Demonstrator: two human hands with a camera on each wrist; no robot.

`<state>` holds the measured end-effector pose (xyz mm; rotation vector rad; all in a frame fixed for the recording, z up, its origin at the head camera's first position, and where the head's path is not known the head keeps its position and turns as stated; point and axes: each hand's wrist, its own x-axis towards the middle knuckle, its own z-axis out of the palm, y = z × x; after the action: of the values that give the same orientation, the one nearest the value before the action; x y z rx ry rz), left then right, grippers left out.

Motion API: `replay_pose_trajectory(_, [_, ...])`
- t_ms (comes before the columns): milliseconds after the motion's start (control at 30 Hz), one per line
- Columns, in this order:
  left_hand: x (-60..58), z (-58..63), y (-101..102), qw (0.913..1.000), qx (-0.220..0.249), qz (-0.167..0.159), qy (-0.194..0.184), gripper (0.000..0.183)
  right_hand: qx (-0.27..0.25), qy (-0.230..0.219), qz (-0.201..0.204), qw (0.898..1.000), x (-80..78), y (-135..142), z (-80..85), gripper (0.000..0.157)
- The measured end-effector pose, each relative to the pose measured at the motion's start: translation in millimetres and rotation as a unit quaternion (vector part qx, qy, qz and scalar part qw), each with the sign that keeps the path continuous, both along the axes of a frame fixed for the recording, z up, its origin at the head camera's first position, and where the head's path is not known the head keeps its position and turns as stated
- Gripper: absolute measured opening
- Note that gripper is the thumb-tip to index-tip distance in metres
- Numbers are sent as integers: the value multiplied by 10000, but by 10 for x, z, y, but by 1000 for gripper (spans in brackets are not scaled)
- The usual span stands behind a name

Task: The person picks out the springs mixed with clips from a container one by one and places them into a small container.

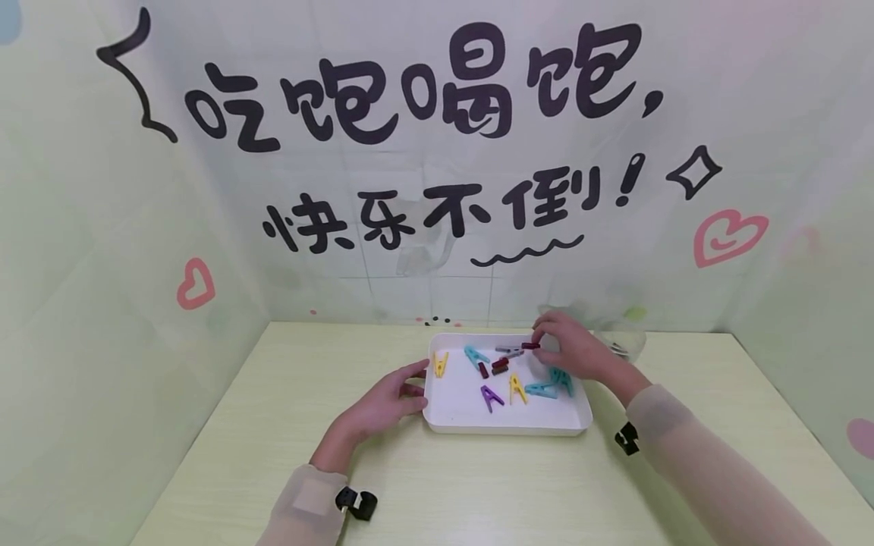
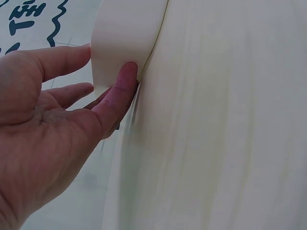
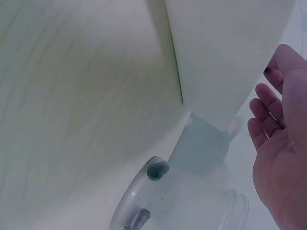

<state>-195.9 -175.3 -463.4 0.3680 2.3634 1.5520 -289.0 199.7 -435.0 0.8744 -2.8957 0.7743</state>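
A white tray [image 1: 505,431] holds yellow, teal and purple clothespins, such as the purple clothespin [image 1: 491,398] near its middle. Fingertips of my left hand [image 1: 382,402] rest against the tray's left wall, seen close up on the white wall [image 2: 124,38] in the left wrist view. At the back right of the tray, my right hand [image 1: 573,349] pinches a small dark red piece [image 1: 530,346] between thumb and fingers. Only a speck of that dark red piece [image 3: 267,70] shows in the right wrist view. More dark red pieces [image 1: 501,364] and slim grey pieces [image 1: 508,349] lie in the tray.
A clear jar [image 1: 624,343] with small dark things at its bottom stands right behind the tray; its neck [image 3: 235,206] shows in the right wrist view. The pale wooden table [image 1: 437,485] meets a printed curtain [image 1: 328,296] at the back and sides.
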Motion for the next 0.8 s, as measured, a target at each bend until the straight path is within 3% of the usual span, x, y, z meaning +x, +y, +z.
replay_pose_trajectory(300, [10, 22, 6, 10000, -3, -37, 42, 67, -465, 288, -82, 9985, 45, 76, -20, 11])
replay_pose_trajectory(800, [-6, -12, 1, 10000, 69, -24, 19, 67, -923, 536, -524, 9929, 188, 254, 107, 11])
